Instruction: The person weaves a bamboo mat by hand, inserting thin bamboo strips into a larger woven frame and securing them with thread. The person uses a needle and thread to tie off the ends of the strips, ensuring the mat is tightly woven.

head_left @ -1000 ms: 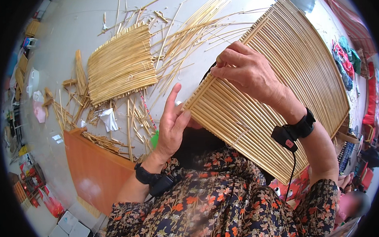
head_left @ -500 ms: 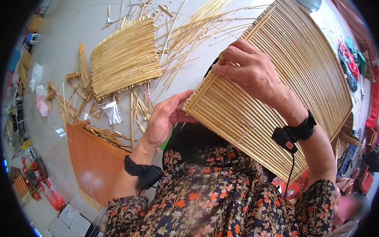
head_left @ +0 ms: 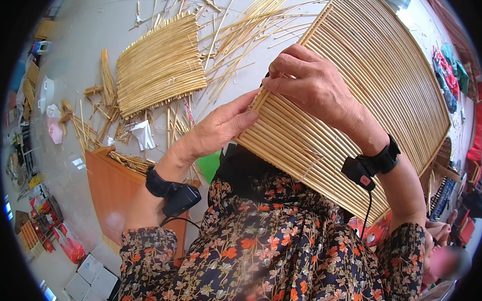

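Observation:
A large fan-shaped panel of pale reed stalks (head_left: 387,76) lies tilted across my lap and reaches to the upper right. Thin strips border its edges, and a loose thread (head_left: 311,163) shows on its face. My left hand (head_left: 219,127) grips the panel's left corner, thumb on top and the other fingers partly hidden at the edge. Over the same short edge, my right hand (head_left: 313,84) is closed in a pinch, its wrist above the stalks. What sits between those fingertips is too small to make out.
A second woven reed mat (head_left: 161,65) lies on the floor, with loose stalks (head_left: 258,28) and scraps around it. A brown wooden board (head_left: 114,181) stands at my left. Cardboard pieces (head_left: 444,170) lie right of the panel. Another person's hand (head_left: 439,232) shows at lower right.
My left hand has shifted right and up along the corner, its thumb now lying on the panel's face. My right hand's pinch has moved slightly left along the edge.

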{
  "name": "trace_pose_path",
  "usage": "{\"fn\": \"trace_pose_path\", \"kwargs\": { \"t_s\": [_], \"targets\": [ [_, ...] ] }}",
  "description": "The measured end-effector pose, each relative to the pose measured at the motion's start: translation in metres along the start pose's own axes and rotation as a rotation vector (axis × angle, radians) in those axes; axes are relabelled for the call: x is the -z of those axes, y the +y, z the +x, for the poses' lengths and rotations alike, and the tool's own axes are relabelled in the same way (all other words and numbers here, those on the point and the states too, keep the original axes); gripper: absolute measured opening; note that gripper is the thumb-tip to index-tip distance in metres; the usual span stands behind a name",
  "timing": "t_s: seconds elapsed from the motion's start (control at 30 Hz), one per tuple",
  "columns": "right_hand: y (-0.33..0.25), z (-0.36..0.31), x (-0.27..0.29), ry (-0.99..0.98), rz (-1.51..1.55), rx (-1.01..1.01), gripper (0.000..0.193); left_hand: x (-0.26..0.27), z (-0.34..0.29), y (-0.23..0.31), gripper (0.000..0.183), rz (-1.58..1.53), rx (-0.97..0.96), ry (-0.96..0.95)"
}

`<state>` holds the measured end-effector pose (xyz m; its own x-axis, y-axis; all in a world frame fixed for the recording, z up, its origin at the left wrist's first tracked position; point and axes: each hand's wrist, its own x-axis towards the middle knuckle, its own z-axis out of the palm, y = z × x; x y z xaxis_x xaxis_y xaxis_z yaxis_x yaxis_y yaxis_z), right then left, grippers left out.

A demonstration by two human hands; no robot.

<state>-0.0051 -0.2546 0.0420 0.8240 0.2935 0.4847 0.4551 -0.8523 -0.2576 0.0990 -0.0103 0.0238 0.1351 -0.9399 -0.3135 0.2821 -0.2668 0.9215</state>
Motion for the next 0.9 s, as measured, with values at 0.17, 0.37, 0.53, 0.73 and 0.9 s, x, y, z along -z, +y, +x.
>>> {"fn": "trace_pose_path", "kwargs": {
  "t_s": [0.17,0.37,0.53,0.73,0.9],
  "targets": [
    [-0.005,0.0,-0.005,0.022,0.067,-0.009,0.017,0.003,0.002,0.007,0.065,0.086,0.05,-0.049],
    [-0.006,-0.005,-0.004,0.061,0.056,-0.036,0.017,0.006,0.021,0.006,0.057,0.078,0.057,-0.083],
    [-0.007,-0.019,0.001,0.076,0.175,-0.1,0.023,0.001,0.022,-0.008,0.065,0.153,0.024,-0.012],
    [-0.004,-0.027,-0.001,0.088,0.161,-0.142,0.02,-0.002,0.04,-0.009,0.064,-0.113,0.074,-0.046],
    [-0.003,-0.04,0.001,0.092,0.135,-0.193,0.024,0.006,0.066,-0.016,0.063,-0.089,0.093,-0.07]
  ]
}}
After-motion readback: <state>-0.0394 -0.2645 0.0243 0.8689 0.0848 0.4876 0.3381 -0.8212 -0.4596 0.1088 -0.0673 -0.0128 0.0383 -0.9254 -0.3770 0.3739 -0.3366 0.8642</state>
